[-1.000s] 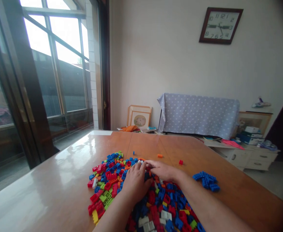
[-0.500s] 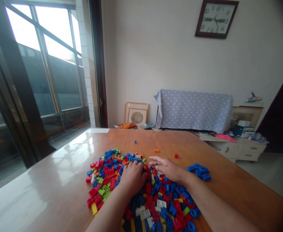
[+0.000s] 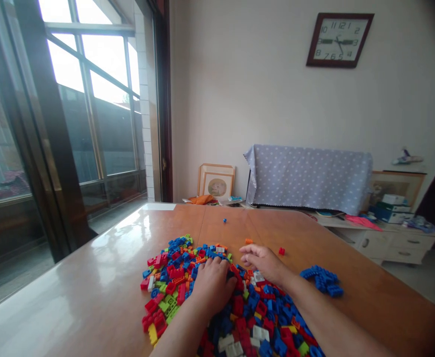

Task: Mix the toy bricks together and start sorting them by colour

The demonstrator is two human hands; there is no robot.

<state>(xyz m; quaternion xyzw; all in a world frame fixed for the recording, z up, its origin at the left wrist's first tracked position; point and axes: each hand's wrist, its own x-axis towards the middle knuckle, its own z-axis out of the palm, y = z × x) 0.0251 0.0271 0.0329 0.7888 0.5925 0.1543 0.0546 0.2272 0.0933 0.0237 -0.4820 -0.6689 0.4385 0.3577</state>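
Observation:
A large pile of toy building bricks (image 3: 176, 273) in red, blue, green, white, yellow and orange covers the middle of the table. My left hand (image 3: 216, 282) rests palm down on the pile, fingers slightly bent and apart; their tips are partly hidden among the bricks. Over the pile's right far side is my right hand (image 3: 265, 264), open, with its fingers stretched toward the left and nothing seen in them. An orange brick (image 3: 249, 241) and a red brick (image 3: 281, 251) lie loose beyond it. Farther back is a small blue piece (image 3: 224, 220).
A separate group of blue bricks (image 3: 323, 280) lies right of my right forearm. The wooden table (image 3: 101, 287) has a glossy top. Behind it stand a cloth-covered object (image 3: 310, 176), a low cabinet (image 3: 399, 245) and framed pictures (image 3: 216, 183). A glass door is at the left.
The whole scene has shifted right and down as my head turned. Against the table, the small blue piece has moved right and farther away. Both hands stay nearly in place over the pile.

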